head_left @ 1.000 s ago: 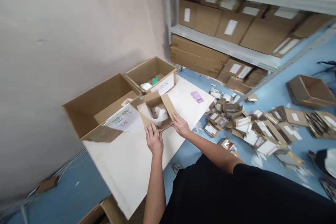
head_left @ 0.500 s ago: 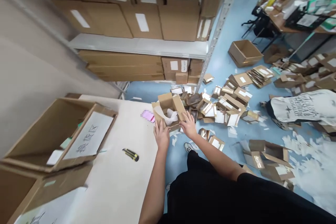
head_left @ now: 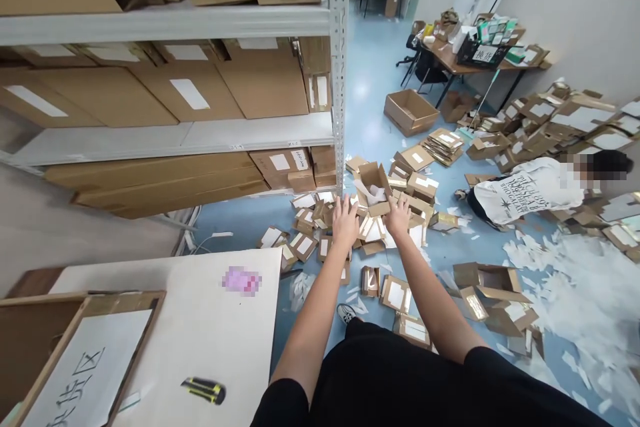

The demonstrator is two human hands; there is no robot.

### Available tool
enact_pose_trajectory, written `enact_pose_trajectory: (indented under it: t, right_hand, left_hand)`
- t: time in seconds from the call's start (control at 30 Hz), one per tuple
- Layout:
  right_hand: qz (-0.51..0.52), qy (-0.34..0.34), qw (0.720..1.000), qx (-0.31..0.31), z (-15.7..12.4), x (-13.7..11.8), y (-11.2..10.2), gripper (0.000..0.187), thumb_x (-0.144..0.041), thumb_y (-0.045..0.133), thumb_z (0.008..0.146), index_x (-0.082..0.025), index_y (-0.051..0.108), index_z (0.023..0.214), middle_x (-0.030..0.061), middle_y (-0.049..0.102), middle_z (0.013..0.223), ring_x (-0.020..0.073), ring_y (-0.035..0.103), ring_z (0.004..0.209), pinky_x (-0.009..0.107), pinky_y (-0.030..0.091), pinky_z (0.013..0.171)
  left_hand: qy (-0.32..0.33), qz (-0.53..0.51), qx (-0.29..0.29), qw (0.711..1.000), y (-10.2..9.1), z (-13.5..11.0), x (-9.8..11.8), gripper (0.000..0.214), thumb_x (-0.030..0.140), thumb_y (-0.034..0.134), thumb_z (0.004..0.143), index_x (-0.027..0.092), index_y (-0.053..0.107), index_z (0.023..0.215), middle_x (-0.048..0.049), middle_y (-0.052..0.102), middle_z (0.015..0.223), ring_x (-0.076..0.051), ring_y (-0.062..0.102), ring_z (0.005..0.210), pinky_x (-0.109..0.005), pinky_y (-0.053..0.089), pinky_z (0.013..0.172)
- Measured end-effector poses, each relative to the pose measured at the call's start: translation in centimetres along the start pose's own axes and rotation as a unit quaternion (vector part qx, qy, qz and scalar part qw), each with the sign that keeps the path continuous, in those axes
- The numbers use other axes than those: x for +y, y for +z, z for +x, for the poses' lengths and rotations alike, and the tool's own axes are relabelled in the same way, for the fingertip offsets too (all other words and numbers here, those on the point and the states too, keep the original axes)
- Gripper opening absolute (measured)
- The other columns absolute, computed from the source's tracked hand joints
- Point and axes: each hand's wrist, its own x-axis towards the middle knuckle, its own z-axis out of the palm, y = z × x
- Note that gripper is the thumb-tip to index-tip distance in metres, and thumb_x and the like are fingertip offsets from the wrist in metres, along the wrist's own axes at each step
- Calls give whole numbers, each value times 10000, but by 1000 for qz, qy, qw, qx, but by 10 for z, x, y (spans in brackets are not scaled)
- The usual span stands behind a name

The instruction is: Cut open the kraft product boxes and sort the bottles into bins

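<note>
An open cardboard box (head_left: 367,178) with white paper (head_left: 371,194) inside is just beyond my hands, over the heap of small boxes on the floor. My left hand (head_left: 345,221) reaches forward, fingers spread, apart from the box. Near the box's lower right side, my right hand (head_left: 398,215) has its fingers stretched out; whether the fingertips touch a flap I cannot tell. A yellow and black utility knife (head_left: 205,389) and a blurred pink item (head_left: 242,281) lie on the white table (head_left: 200,327) at left.
A metal shelf (head_left: 336,80) with cardboard boxes stands ahead at left. Opened boxes (head_left: 303,245) litter the blue floor. A co-worker (head_left: 530,190) bends among boxes at right, near torn white paper (head_left: 570,280). A labelled carton (head_left: 95,360) sits on the table.
My hands have moved forward and right, off the table's edge, and let go of the box. It has gone from between them to over the floor heap. The view has turned right.
</note>
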Motion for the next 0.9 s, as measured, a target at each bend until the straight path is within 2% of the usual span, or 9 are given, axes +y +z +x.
enact_pose_trajectory:
  t: [0.07,0.17,0.33,0.53,0.63,0.73,0.9]
  right_hand:
    - [12,-18,1000,-7,2,1,2,581,-111,562,847,-165,629,1421,204,372,1673,411,291,1564,652,368,1189]
    - [58,-80,995,-21,-9,-18,11,497,-157,526,892,-142,639,1376,205,414,1631,363,366,1525,591,390,1208]
    - [142,-165,974,-69,-29,-88,33,473,-171,539,904,-147,645,1364,193,403,1637,342,370,1524,558,369,1244]
    - [240,-265,929,-96,-53,-180,44,461,-178,549,921,-187,650,1371,153,383,1669,347,361,1527,576,349,1258]
    - [286,-323,894,-118,-78,-224,42,472,-190,556,932,-208,639,1396,131,373,1679,343,341,1541,578,337,1267]
    - [310,-374,861,-155,-115,-266,37,489,-203,553,943,-212,621,1427,124,349,1693,346,330,1546,590,322,1272]
    - [326,-470,795,-203,-203,-324,23,492,-217,537,960,-216,608,1446,114,343,1696,340,329,1545,591,332,1266]
  left_hand:
    - [-3,6,-4,1000,-7,-7,-7,542,166,516,967,237,578,1501,-84,273,1757,-360,129,1646,-629,344,1267]
    - [-41,11,-10,999,-18,-27,-31,512,179,526,963,216,601,1469,-111,352,1721,-358,205,1630,-604,373,1260]
    - [-105,26,39,993,-46,-66,-72,510,194,544,964,238,604,1469,-93,429,1677,-330,276,1609,-562,380,1271]
    - [-185,68,109,974,-102,-126,-97,523,196,552,971,256,591,1488,-68,387,1704,-311,272,1611,-536,351,1296]
    - [-234,88,144,957,-129,-167,-101,523,213,554,975,256,588,1496,-65,372,1712,-316,262,1615,-548,341,1301]
    - [-290,112,173,934,-155,-217,-100,517,220,562,976,256,589,1491,-68,379,1707,-320,253,1618,-559,349,1294]
    - [-375,157,234,883,-195,-330,-87,517,209,570,980,250,572,1495,-81,362,1713,-321,208,1632,-558,352,1290]
